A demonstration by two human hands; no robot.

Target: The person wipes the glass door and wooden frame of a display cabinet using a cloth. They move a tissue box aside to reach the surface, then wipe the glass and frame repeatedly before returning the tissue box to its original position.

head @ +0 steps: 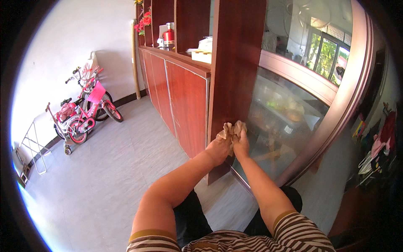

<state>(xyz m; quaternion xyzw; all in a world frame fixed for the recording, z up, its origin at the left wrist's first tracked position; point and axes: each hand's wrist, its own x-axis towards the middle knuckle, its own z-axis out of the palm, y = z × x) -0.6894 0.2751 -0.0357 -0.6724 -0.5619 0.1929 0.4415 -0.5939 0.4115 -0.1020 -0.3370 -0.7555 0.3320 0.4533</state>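
Note:
Both my hands are together at the lower part of a dark red wooden cabinet's side panel (236, 72), beside a framed glass door (283, 107). My left hand (219, 149) grips a crumpled brown cloth (232, 134), which rises above the fingers. My right hand (241, 145) holds the cloth's other side, close to the edge of the glass. Folds of the cloth cover parts of the fingers. Whether the cloth touches the panel is hard to tell.
Left of the panel run red cabinet doors (187, 104), with a red bottle (169, 36) and a small box (201, 56) on the shelf above. Children's bicycles (91, 113) and a metal folding frame (36, 148) stand by the white wall. Clothes (379, 148) hang at the right.

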